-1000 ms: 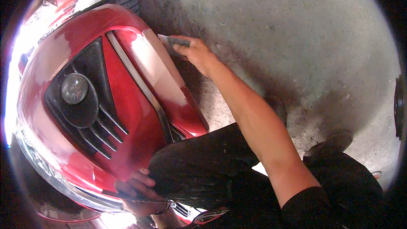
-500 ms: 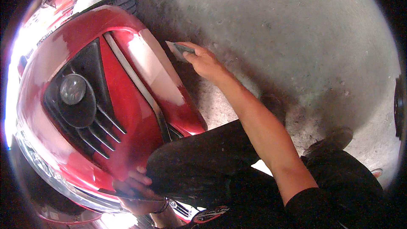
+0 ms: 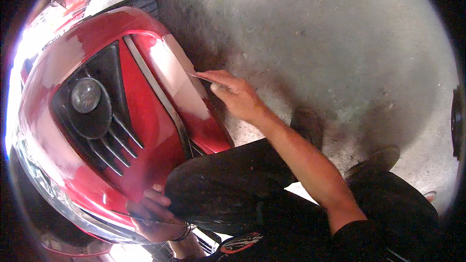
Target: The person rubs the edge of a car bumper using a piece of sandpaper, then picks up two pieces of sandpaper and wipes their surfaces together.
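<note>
A grey concrete floor (image 3: 340, 43), stained and shadowed, fills the upper right. On it stands a red car bumper (image 3: 145, 131), seen from above, with a dark tyre (image 3: 141, 2) just beyond its top edge.

Much is hard to make out. The left rim is blown out by glare, so the bumper's far side dissolves into white. The lower edge is dark and cut off. The person's black trousers (image 3: 233, 189) cover the bumper's lower right corner, and two shoes (image 3: 308, 126) show only in part behind the knees. A black grille (image 3: 97, 121) with a round fog lamp (image 3: 86, 95) sits in the bumper's middle.

A pale pink patch of filler (image 3: 177, 80) runs down the bumper's right edge, between the grille and the floor. A thin flat sheet (image 3: 198, 76), too small to identify, meets the patch at its right side.

The right hand (image 3: 233, 92) lies just right of the patch, over the floor. Its fingers are closed in a pinch on the sheet, thumb on top, with the sheet's tip touching the filler.

The left hand (image 3: 153, 213) is at the bumper's lower edge, below the grille and well apart from the patch. Its fingers curl loosely over the red rim, touching it. The palm is hidden, so how firmly it grips cannot be told.
</note>
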A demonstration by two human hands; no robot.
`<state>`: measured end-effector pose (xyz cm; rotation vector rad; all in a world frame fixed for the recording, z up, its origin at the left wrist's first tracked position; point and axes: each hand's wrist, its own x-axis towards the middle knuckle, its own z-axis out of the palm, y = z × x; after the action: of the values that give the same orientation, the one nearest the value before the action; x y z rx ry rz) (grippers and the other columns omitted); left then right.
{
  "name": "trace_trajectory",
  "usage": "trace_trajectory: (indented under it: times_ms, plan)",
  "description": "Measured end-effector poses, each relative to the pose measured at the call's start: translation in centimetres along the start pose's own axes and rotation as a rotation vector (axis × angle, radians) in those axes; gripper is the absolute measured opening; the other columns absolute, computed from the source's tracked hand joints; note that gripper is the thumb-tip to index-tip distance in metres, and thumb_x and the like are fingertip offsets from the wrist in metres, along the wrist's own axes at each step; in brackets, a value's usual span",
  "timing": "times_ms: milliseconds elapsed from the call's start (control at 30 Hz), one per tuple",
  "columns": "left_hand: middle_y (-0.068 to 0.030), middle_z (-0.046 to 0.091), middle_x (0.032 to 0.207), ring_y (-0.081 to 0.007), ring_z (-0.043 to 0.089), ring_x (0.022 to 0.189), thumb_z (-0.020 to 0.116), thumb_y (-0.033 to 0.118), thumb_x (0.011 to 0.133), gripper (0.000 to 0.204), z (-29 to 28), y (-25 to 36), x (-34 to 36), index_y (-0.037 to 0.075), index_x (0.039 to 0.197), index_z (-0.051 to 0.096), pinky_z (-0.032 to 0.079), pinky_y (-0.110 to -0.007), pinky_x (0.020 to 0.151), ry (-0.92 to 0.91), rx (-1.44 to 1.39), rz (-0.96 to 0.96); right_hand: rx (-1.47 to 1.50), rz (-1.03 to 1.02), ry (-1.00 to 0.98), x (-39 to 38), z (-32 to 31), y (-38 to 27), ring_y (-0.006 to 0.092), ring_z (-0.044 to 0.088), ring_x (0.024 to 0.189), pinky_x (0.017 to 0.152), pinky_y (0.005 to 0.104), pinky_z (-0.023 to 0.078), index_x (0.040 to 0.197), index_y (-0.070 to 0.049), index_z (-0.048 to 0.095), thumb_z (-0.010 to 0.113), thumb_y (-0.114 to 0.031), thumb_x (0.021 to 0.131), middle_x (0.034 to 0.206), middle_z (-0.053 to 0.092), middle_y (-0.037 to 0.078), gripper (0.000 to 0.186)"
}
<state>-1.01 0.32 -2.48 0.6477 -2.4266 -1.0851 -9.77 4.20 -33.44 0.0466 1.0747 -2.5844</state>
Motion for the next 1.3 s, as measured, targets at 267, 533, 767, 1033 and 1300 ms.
trace_trajectory:
  times_ms: [267,533,767,1033,1300]
  plan:
    - [-0.0051,0.04,0.055,-0.0252,0.052,0.066,0.042,0.041,0.11,0.039,0.7,0.2,-0.4,0.014,0.083,0.045,0.049,-0.05,0.092,0.05,-0.143,-0.042,0.155,0.338,0.103,5.9,-1.5,4.5,0.0156,0.063,0.107,0.098,0.0316,0.05,0.146,-0.02,0.065,0.059,-0.01,0.103,0.123,0.073,0.005,0.045]
    - [-0.0045,0.038,0.054,-0.0268,0.052,0.068,0.049,0.042,0.107,0.037,-0.9,-0.4,0.2,0.014,0.082,0.047,0.049,-0.05,0.092,-0.099,-0.146,0.007,0.006,0.017,0.131,4.1,1.4,2.8,0.0271,0.067,0.125,0.111,0.0353,0.048,0.14,-0.014,0.068,0.056,0.001,0.098,0.135,0.071,0.015,0.046]
    - [-0.0046,0.038,0.068,-0.0247,0.049,0.082,0.034,0.041,0.107,0.033,-2.0,-0.2,0.6,0.015,0.088,0.042,0.044,-0.05,0.101,-0.335,-0.136,-0.002,0.064,0.13,-0.077,-0.1,-1.6,2.3,0.023,0.059,0.132,0.114,0.0353,0.044,0.142,-0.011,0.065,0.055,0.0,0.1,0.14,0.066,0.01,0.045]
    - [-0.0038,0.039,0.058,-0.0245,0.052,0.076,0.042,0.044,0.106,0.035,-0.7,-0.1,0.0,0.014,0.088,0.045,0.046,-0.049,0.098,-0.11,-0.144,-0.02,0.357,0.509,0.012,4.1,-0.2,3.6,0.02,0.062,0.122,0.107,0.036,0.048,0.155,-0.013,0.052,0.055,-0.014,0.106,0.132,0.069,0.007,0.048]
    - [-0.0049,0.044,0.057,-0.0252,0.053,0.074,0.045,0.044,0.105,0.037,-0.7,-0.2,0.3,0.013,0.086,0.049,0.048,-0.049,0.097,-0.102,-0.039,0.012,-0.064,0.27,0.145,1.4,3.1,0.8,0.0271,0.063,0.122,0.111,0.0398,0.045,0.151,-0.01,0.056,0.054,-0.016,0.106,0.128,0.07,0.014,0.045]
